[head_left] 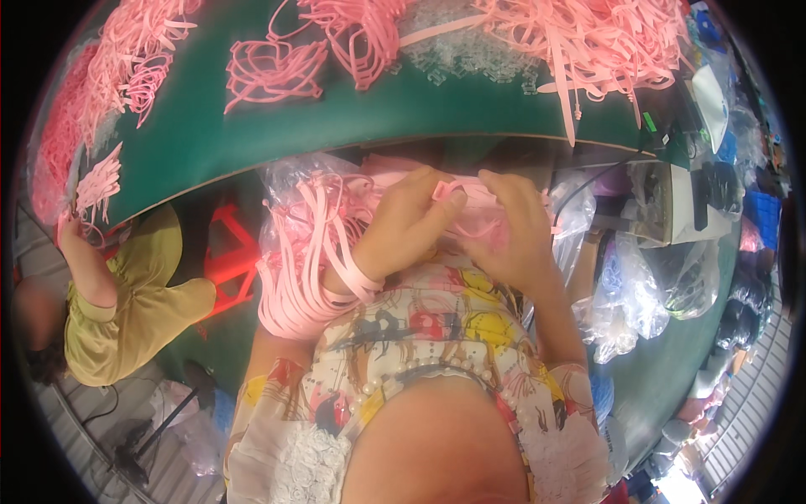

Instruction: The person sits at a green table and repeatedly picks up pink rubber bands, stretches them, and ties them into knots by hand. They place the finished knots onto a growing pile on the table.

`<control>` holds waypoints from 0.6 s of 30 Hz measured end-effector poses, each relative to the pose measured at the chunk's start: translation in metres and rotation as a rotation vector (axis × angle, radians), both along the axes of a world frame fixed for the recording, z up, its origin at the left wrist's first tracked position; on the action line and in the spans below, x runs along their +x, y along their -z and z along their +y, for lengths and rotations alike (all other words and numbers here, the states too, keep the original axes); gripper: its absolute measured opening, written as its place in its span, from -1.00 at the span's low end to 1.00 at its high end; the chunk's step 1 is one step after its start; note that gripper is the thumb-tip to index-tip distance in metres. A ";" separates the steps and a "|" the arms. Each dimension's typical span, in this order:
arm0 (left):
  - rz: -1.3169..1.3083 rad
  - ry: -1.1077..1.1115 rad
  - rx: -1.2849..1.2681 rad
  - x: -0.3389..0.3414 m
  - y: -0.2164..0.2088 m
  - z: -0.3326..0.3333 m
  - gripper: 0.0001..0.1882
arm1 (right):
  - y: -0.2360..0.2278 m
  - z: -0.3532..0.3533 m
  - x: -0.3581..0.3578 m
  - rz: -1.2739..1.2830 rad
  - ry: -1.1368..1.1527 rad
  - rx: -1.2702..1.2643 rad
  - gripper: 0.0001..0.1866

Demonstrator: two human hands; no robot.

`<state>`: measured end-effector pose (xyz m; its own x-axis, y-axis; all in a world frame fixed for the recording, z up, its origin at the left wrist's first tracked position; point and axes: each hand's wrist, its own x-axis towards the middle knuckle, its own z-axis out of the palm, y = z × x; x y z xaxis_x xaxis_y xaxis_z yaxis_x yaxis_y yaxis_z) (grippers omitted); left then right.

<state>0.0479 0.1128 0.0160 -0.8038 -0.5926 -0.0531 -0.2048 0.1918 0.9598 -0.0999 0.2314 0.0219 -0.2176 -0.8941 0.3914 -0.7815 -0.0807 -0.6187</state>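
My left hand (407,220) is closed, with thumb and fingers pinching the end of a pink strap (443,191) in front of my chest. A bundle of looped pink straps (306,252) hangs over my left wrist and forearm. My right hand (516,233) is just to the right, its fingers curved and apart from the thumb. Behind both hands lies more pink strap material (483,220), partly on clear plastic at my lap. What lies under my right palm is hidden.
A green table (193,143) curves ahead, bearing pink strap piles (604,42) and small clear pieces (462,55). At left, a person in olive clothing (134,294) reaches toward pink straps, near a red stool (231,256). Clear plastic bags (625,290) stand to the right.
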 end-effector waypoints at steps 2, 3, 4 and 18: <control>-0.043 -0.032 -0.118 0.000 -0.002 0.001 -0.69 | -0.012 -0.004 0.004 0.124 0.015 0.002 -0.32; -0.006 -0.039 -0.154 -0.003 -0.001 0.005 -0.70 | -0.016 -0.005 0.008 0.156 0.013 -0.001 -0.34; 0.031 -0.047 -0.190 -0.004 0.001 0.008 -0.70 | -0.017 -0.007 0.012 0.187 0.011 -0.004 -0.35; 0.203 0.077 0.376 0.026 0.007 -0.017 -0.69 | -0.025 -0.004 -0.018 -0.207 -0.178 0.291 -0.62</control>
<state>0.0740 0.0959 0.0094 -0.8612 -0.5002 -0.0905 -0.0036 -0.1719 0.9851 -0.1182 0.2274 0.0469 -0.0965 -0.9921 0.0800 -0.6277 -0.0017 -0.7785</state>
